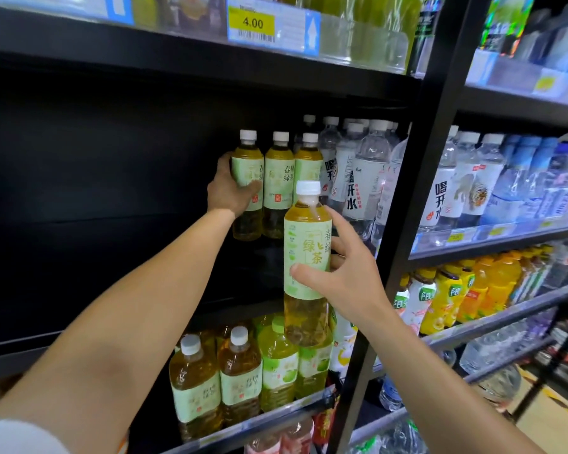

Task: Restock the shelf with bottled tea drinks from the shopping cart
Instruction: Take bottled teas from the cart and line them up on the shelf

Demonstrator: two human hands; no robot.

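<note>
Fingers of right hand clamped on tea bottle at frame centre, upright before dark shelf; left hand wrapped round leftmost shelved bottle, just above.

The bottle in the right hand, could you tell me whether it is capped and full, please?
Capped and nearly full: the bottle in the right hand carries a white cap, and tea fills it to the neck.
</note>
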